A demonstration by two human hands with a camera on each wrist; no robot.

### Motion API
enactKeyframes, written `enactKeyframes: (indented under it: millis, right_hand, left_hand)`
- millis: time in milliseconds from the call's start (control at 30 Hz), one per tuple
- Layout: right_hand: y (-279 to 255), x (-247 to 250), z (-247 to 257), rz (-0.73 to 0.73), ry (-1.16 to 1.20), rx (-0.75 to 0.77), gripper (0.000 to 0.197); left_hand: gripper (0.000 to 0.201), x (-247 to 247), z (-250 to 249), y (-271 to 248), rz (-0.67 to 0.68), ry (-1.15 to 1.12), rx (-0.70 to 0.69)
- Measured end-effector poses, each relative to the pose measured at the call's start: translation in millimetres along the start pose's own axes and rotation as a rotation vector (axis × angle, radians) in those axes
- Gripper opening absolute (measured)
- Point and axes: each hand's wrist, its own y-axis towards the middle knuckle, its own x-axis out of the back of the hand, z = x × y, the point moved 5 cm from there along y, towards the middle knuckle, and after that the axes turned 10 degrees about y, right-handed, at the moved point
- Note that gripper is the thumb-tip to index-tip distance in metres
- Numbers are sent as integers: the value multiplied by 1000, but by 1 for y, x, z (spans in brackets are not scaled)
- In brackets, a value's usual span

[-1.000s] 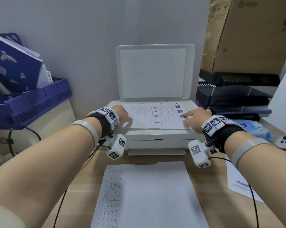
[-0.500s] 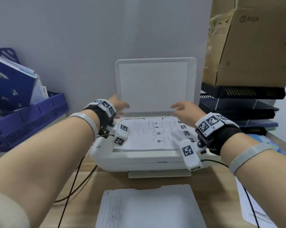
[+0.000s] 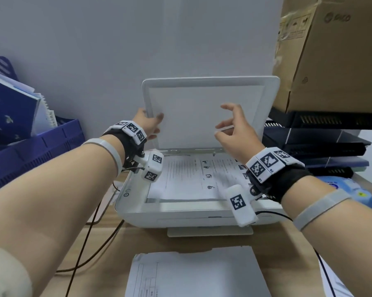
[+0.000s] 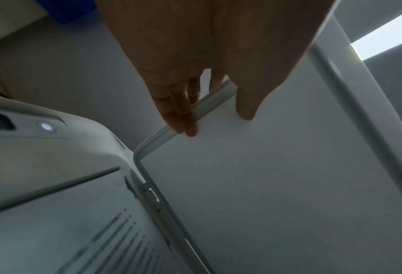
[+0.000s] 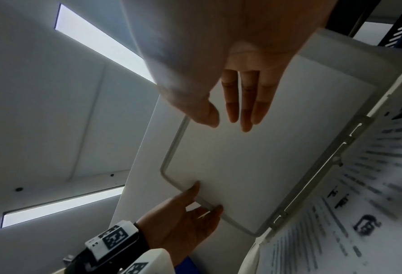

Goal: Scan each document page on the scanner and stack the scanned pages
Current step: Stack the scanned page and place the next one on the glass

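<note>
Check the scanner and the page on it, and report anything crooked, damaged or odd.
Nothing stands out. The page lies flat and square on the scanner bed; the lid stands open, left hand gripping its edge, right hand free.

White flatbed scanner (image 3: 180, 213) on wooden desk, against wall. Scanner lid (image 3: 208, 112) raised, standing near upright, pale inner panel facing forward, hinged along rear edge. Printed page (image 3: 193, 179) lying flat on scanner glass, printed side up: lines of text, small dark pictures down middle and right side. Stack of pages (image 3: 195, 273) flat on desk just in front of scanner, top sheet mostly blank with faint table lines at left edge.
</note>
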Motion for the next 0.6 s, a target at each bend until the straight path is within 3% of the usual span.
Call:
enactKeyframes:
  millis: [100, 200, 333, 500, 600]
  right_hand:
    - [-18, 2, 18, -16, 52, 94, 75]
    - [-37, 2, 28, -26, 68, 112, 79]
    - [-60, -2, 28, 42, -62, 47, 64]
    - [-89, -3, 16, 72, -50, -98, 43]
    - [-103, -8, 1, 69, 72, -189, 41]
  left_hand:
    - [56, 1, 4, -21, 61, 66, -35]
    - [53, 8, 9, -44, 94, 103, -39]
    - [49, 20, 22, -74, 76, 313, -45]
    - [20, 29, 42, -104, 66, 648, -117]
    - [42, 33, 65, -111, 34, 641, -54]
